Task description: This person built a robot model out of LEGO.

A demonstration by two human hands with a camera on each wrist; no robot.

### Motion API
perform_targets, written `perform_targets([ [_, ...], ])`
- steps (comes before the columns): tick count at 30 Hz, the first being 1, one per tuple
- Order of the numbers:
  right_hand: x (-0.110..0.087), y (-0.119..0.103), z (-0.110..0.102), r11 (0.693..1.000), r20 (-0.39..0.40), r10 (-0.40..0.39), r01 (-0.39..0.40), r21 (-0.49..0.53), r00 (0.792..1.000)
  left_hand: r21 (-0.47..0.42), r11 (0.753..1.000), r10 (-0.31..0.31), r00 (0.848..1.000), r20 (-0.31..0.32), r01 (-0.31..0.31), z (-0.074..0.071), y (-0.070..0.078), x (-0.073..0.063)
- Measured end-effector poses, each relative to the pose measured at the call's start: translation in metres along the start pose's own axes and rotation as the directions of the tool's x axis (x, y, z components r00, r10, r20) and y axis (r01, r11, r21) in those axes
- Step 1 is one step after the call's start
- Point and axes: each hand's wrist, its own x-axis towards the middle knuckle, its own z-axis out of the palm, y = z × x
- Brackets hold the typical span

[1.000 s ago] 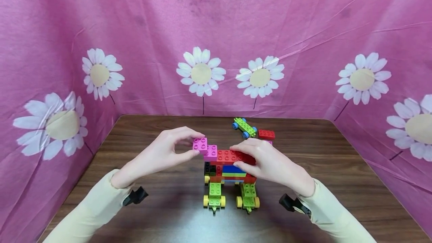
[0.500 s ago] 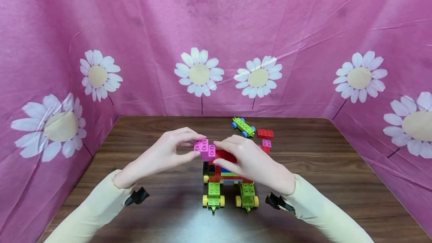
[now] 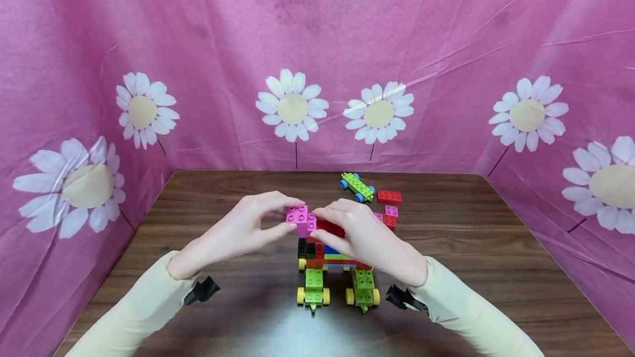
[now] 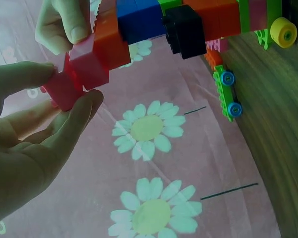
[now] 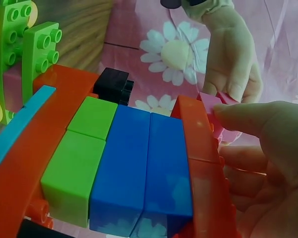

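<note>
In the head view my left hand (image 3: 245,225) pinches a pink toy building brick (image 3: 296,215) between thumb and fingers. This brick overhangs a second pink brick (image 4: 91,62), stepped one level down. My right hand (image 3: 359,233) grips that second brick, thumb (image 5: 238,116) against its side and fingers curled behind. The pink pair sits at the left end of a red top row (image 5: 201,134). Below it are blue bricks (image 5: 121,163), lime bricks (image 5: 72,178) and a black brick (image 3: 306,248). Lime wheeled bases (image 3: 314,285) with yellow wheels stand under the build.
Behind the build lie a lime wheeled base (image 3: 357,186) with blue wheels and a loose red brick (image 3: 389,196). Nearer are small pink (image 3: 391,210) and red bricks (image 3: 390,221), partly behind my right hand. A pink daisy cloth (image 3: 317,26) hangs behind the wooden table (image 3: 223,302).
My right hand has moved left from the red top row to the second pink brick, uncovering the small bricks behind. My left hand keeps its pinch with hardly any movement.
</note>
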Motion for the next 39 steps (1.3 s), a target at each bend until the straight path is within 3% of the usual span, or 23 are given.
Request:
perform_targets([
  [9, 0.001, 0.001, -0.002, 1.0, -0.001, -0.012, 0.012, -0.004, 1.0, 0.01, 0.999, 0.051, 0.999, 0.002, -0.051, -0.003, 0.002, 0.002],
  [14, 0.002, 0.001, -0.002, 1.0, 0.008, -0.005, 0.005, -0.002, 1.0, 0.09, 0.993, 0.08, 0.997, 0.006, -0.081, -0.003, 0.006, 0.002],
  [17, 0.001, 0.001, 0.002, 0.999, 0.042, -0.027, 0.028, -0.034, 0.999, 0.123, 0.987, 0.1, 0.995, 0.027, -0.102, 0.004, 0.001, -0.001],
  [21, -0.002, 0.002, 0.009, 0.998, 0.024, -0.048, 0.049, -0.049, 0.999, 0.041, 0.997, 0.069, 0.998, -0.005, -0.069, 0.02, -0.007, -0.009],
  [26, -0.003, 0.004, 0.007, 0.998, -0.08, -0.052, 0.053, 0.015, 0.995, -0.058, 0.997, -0.046, 0.996, -0.072, 0.042, 0.023, -0.008, -0.01],
  [29, -0.006, 0.006, 0.001, 0.998, -0.11, -0.04, 0.044, 0.041, 0.993, -0.094, 0.99, -0.106, 0.993, -0.051, 0.1, 0.022, -0.006, -0.008],
  [32, -0.009, 0.008, -0.007, 0.997, -0.117, -0.006, 0.014, 0.075, 0.993, -0.131, 0.985, -0.121, 0.992, -0.034, 0.115, 0.021, -0.003, -0.005],
  [36, -0.012, 0.012, -0.012, 0.991, -0.065, 0.055, -0.047, 0.129, 0.996, -0.162, 0.98, -0.121, 0.992, -0.025, 0.115, 0.02, 0.002, -0.002],
  [39, -0.014, 0.016, -0.013, 0.984, -0.025, 0.095, -0.09, 0.155, 0.995, -0.236, 0.958, -0.16, 0.986, 0.041, 0.165, 0.021, 0.005, 0.0],
])
